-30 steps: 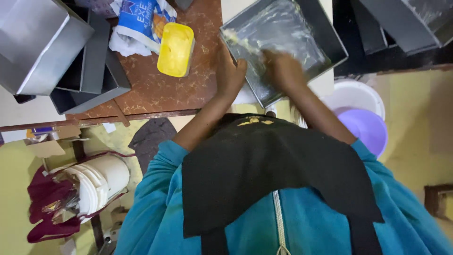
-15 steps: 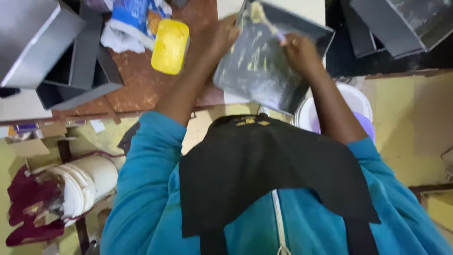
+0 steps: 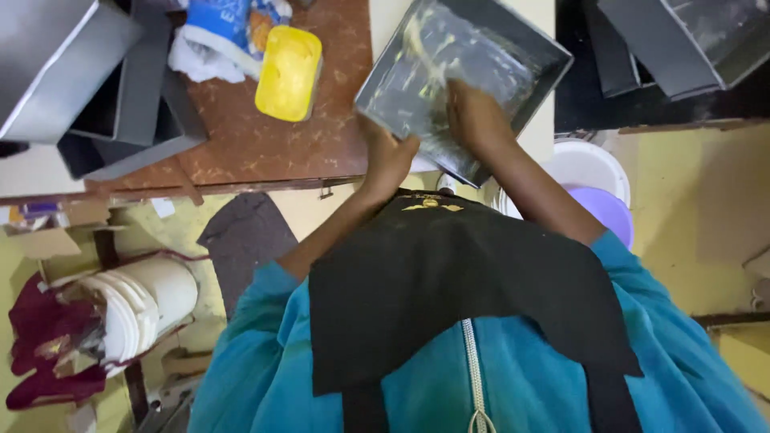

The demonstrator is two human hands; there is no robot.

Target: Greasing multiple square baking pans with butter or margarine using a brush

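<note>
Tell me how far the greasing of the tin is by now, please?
Partway, it seems. Yellowish smears already streak much of the tin's inside. In hand: the left hand holds its near edge, tilted, while the right hand rubs inside it. Left: dark bare patches toward the far corner. More tins stand around, and I cannot tell if they are greased. The yellow tub sits open on the table.
</note>
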